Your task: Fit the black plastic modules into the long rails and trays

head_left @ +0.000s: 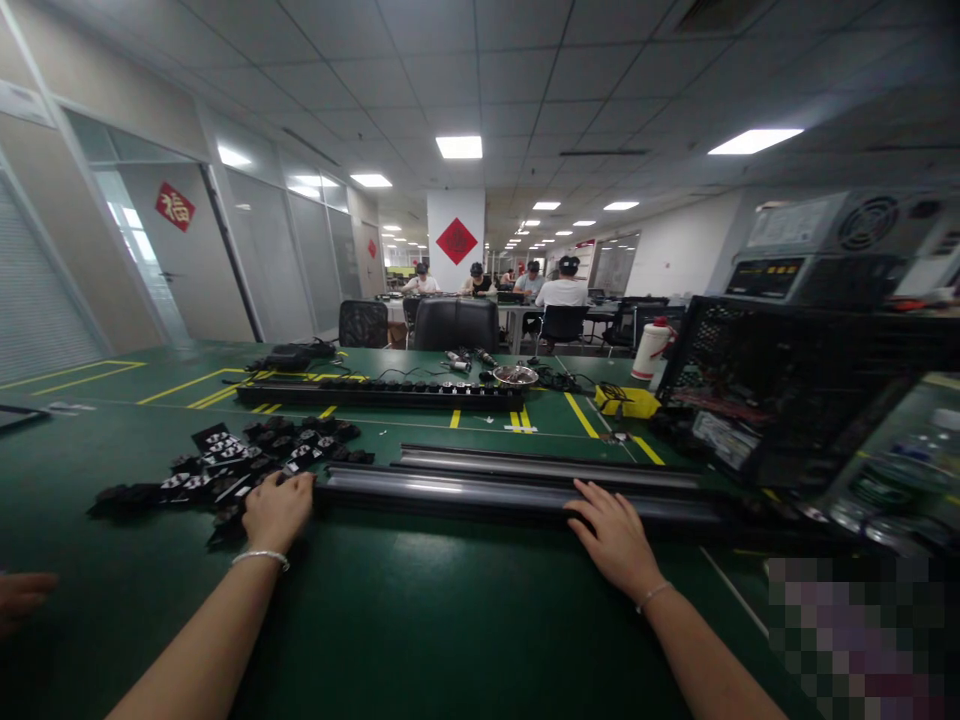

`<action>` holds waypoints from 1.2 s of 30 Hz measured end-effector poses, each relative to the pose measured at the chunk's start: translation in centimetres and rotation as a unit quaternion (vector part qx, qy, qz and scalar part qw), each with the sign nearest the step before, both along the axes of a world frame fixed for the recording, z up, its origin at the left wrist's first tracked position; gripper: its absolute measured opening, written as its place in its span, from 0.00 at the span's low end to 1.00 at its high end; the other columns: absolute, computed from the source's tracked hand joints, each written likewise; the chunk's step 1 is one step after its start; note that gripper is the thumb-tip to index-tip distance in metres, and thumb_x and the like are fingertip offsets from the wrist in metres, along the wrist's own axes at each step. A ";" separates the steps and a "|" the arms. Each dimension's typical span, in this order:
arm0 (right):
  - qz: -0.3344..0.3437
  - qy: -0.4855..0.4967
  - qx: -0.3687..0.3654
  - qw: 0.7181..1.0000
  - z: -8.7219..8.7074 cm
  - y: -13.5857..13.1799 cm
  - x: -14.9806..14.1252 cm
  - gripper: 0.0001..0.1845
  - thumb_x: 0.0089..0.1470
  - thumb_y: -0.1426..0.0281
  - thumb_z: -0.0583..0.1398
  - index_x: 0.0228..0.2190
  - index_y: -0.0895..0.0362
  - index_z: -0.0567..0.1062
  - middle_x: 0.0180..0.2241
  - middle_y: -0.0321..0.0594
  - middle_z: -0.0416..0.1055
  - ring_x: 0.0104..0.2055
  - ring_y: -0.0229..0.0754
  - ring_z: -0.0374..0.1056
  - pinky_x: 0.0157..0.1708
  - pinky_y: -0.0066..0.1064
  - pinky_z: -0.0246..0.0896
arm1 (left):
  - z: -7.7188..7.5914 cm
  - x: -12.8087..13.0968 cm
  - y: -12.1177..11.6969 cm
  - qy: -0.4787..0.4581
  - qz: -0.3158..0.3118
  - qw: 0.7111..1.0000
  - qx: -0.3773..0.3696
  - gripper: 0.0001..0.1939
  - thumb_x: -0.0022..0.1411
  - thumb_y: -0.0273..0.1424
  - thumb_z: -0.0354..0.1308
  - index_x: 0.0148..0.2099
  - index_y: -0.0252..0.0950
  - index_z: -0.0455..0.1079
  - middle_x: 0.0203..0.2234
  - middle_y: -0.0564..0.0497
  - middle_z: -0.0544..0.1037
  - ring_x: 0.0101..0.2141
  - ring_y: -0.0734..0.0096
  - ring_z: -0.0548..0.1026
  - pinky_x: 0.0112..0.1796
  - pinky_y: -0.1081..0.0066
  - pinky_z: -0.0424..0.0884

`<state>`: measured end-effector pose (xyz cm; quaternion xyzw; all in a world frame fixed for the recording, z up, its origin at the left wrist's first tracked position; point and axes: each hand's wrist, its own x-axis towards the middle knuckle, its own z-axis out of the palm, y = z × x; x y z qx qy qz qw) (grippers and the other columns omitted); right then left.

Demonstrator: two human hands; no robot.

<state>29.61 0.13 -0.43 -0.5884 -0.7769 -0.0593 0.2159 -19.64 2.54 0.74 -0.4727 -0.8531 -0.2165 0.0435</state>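
Long dark rail (450,490) with a shiny top lies crosswise on the green counter (450,620), right in front of the person. Its right end gets lost in the dark clutter, so no clue where it stops. Right hand (615,535) is resting on it: grip's loose and open, fingers spread, not wrapped around anything. Left hand (277,512) is at the rail's left end, fingers curled, but the tips are hidden, so I can't tell how far that grip is closed or if it's got hold of anything. Second rail (547,465) sits just behind, so that's two. Left of them is a heap of small black parts (274,440), some with white bits, way too jumbled to count. Further back: one long black strip (375,395) with a row of little pieces, one shiny bowl (534,376), one yellow box (637,406). One computer case (694,345) on the right, insides murky. Somebody else's hand (22,595) is cut off at the left edge.
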 end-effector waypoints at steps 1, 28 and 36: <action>0.001 0.003 -0.001 1.000 0.0 0.0 -0.1 0.16 0.55 0.60 0.49 0.39 0.46 0.73 0.56 0.36 0.61 0.59 0.46 0.52 0.56 0.50 0.42 | 0.2 1.0 -0.1 0.003 0.013 1.000 0.020 0.25 0.61 0.42 0.38 0.48 0.39 0.71 0.52 0.40 0.66 0.51 0.46 0.64 0.45 0.51 0.63; -0.389 0.190 0.097 0.896 -0.8 0.8 13.2 0.34 0.51 0.59 0.45 0.54 0.68 0.61 0.54 0.65 0.55 0.59 0.60 0.50 0.52 0.47 0.47 | -1.9 16.9 -2.2 0.098 -0.348 0.929 0.085 0.19 0.63 0.40 0.43 0.51 0.42 0.66 0.57 0.46 0.64 0.58 0.56 0.58 0.56 0.48 0.49; -0.358 0.199 0.104 0.906 -1.2 1.0 13.9 0.33 0.52 0.60 0.44 0.51 0.71 0.64 0.49 0.64 0.58 0.58 0.58 0.48 0.51 0.43 0.47 | -1.8 16.9 -2.2 0.105 -0.345 0.928 0.090 0.17 0.64 0.39 0.42 0.48 0.41 0.68 0.56 0.45 0.65 0.57 0.57 0.59 0.56 0.48 0.50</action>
